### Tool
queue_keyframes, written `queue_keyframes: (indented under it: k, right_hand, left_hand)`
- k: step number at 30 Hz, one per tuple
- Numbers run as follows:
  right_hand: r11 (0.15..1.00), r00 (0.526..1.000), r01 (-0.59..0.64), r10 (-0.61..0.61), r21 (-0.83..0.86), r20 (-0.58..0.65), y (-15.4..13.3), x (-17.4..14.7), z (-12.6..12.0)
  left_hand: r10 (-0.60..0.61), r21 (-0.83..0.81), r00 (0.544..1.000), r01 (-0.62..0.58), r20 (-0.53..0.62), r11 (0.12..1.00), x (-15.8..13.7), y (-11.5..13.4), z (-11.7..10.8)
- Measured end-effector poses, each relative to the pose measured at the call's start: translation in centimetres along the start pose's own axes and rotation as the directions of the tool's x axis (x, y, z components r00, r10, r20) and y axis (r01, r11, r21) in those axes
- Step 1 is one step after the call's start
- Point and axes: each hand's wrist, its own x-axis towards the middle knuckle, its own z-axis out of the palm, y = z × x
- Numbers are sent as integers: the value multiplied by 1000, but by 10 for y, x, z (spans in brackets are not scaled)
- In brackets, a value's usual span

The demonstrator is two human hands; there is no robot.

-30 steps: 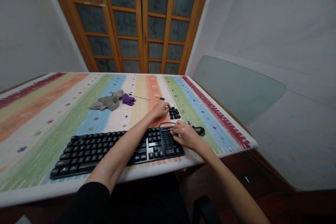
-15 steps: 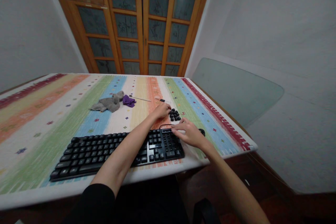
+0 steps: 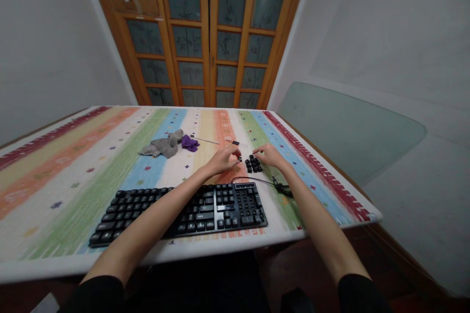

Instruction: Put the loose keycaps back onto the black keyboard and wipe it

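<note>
My left hand (image 3: 223,159) is above the orange stripe of the cloth, its thumb and fingers closed on a small black keycap (image 3: 240,159). To its right lies a cluster of loose black keycaps (image 3: 254,165). My right hand (image 3: 270,155) reaches over the far right side of that cluster, fingers stretched towards the keycaps; whether they touch one is too small to make out. In front of both hands, a black keyboard (image 3: 205,215) lies near the table's front edge, partly covered by my left forearm. A bare strip without keycaps shows in it.
Beyond my left hand lie a grey cloth (image 3: 163,146), a purple cloth (image 3: 190,144), a thin rod (image 3: 205,140) and a small black-and-clear tool (image 3: 235,143). The keyboard's bundled cable (image 3: 282,187) rests right of it on the striped tablecloth (image 3: 91,181).
My right hand has moved from the keyboard's upper right corner out to the far side of the keycaps. My left hand has drawn back slightly from the cluster with a keycap. The view has shifted.
</note>
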Motion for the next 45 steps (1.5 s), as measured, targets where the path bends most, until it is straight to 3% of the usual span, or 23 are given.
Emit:
queue_keyframes:
  k: [5,9,14,20,27,29,33,39,45]
  right_hand:
    - [1000,998,24,-23,-14,64,4,6,4]
    - [1000,997,9,-7,-29,83,5,11,5]
    - [1000,996,-7,8,-18,89,3,16,4]
    - [1000,999,3,-4,23,39,-6,15,-2]
    - [973,986,169,-166,158,-34,-43,-34,-14]
    - [901,955,297,-285,317,-82,-54,-57,-12]
    - [803,921,386,-366,454,-134,-68,-93,-3]
    - [811,898,441,-406,385,-172,-75,-110,7]
    - [787,832,555,-512,270,-216,-78,-114,5]
  left_hand:
    - [88,-52,996,-87,34,995,-46,32,-25]
    - [99,-57,989,-94,105,994,-72,56,-26]
    - [93,-14,981,-92,169,996,-83,71,-14]
    - [113,137,975,-141,190,981,-82,74,-3]
    - [71,131,985,-92,156,987,-83,71,0]
    - [68,116,987,-85,143,990,-84,70,2]
    - [56,94,990,-69,128,993,-84,70,4]
    - [36,85,992,-46,118,995,-84,72,2]
    - [18,73,991,-28,135,997,-83,70,3]
